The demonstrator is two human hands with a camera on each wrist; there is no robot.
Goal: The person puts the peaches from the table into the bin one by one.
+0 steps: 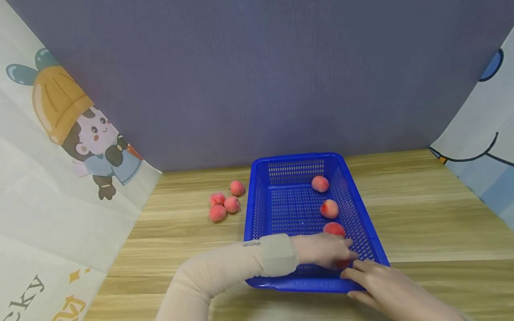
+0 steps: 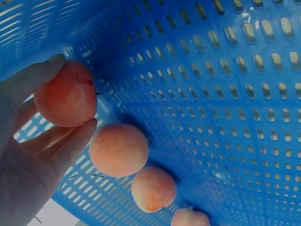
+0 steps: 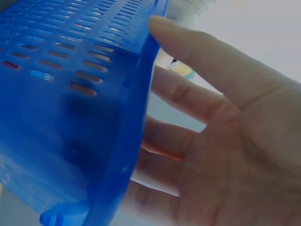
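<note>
A blue plastic basket [image 1: 297,284] with slotted walls stands on the table. Inside it, at the near right corner, my left hand [image 1: 321,250] holds a peach [image 2: 66,94] between thumb and fingers. Three more peaches line the basket's right side: a near one [image 1: 334,229], a middle one [image 1: 329,208] and a far one [image 1: 320,183]. My right hand [image 1: 379,281] grips the basket's rim at that same near corner, thumb on one side and fingers on the other in the right wrist view. In the head view my left hand mostly hides the held peach.
Left of the basket, several loose peaches [image 1: 232,204] lie in a cluster on the wooden table [image 1: 168,249]. A grey-blue panel [image 1: 257,80] rises behind the basket. Printed white sheets [image 1: 48,187] flank the table on both sides.
</note>
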